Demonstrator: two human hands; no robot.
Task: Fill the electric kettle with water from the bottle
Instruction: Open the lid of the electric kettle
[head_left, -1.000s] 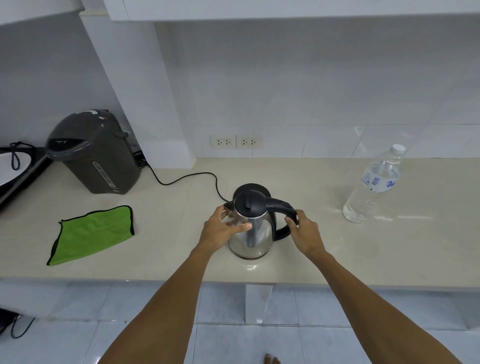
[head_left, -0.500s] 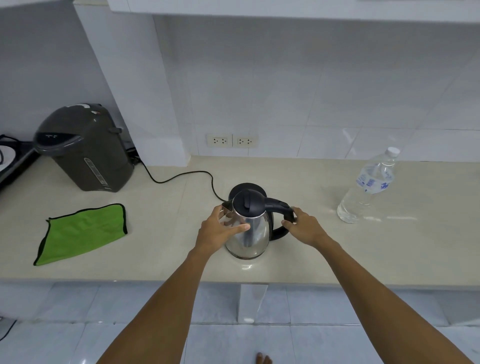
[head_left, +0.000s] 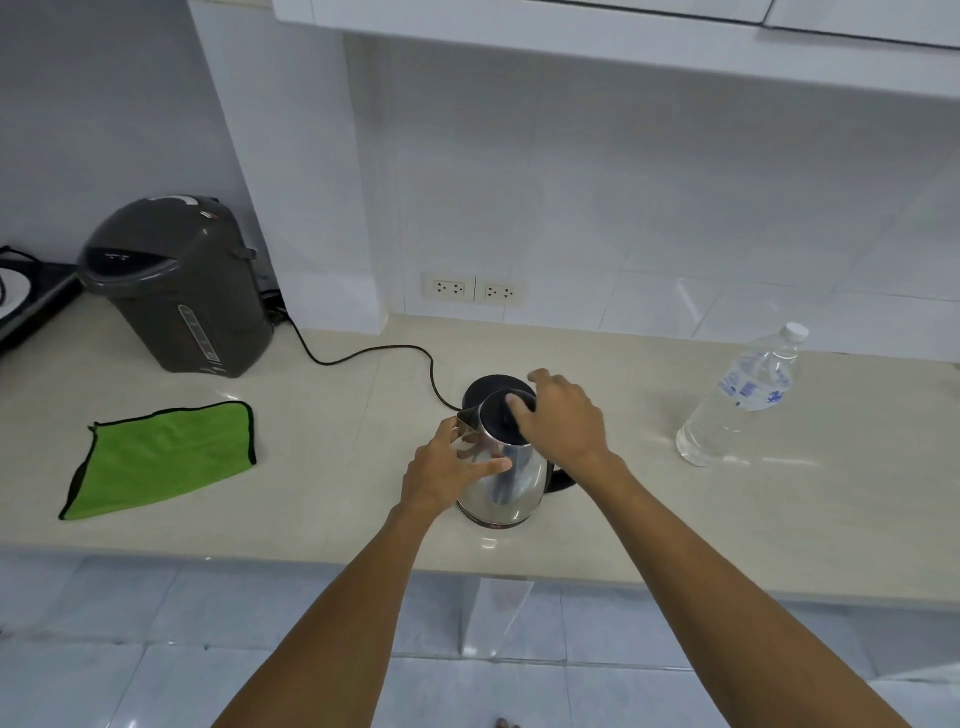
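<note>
A steel electric kettle (head_left: 511, 488) with a black lid (head_left: 496, 418) and black handle stands on the beige counter (head_left: 337, 478), in front of its round black base (head_left: 488, 387). My left hand (head_left: 449, 467) holds the kettle's left side near the spout. My right hand (head_left: 561, 415) rests on top of the lid, fingers on it; the lid looks closed. A clear water bottle (head_left: 740, 400) with a white cap stands upright at the right, well apart from both hands.
A dark grey hot-water pot (head_left: 176, 286) stands at the back left, its black cord (head_left: 363, 356) running to the kettle base. A green cloth (head_left: 161, 457) lies at the left. Wall sockets (head_left: 472, 288) sit behind. The counter edge runs along the front.
My right hand has left the kettle handle and moved up onto the lid. My left hand stays on the kettle's side. The view has shifted slightly.
</note>
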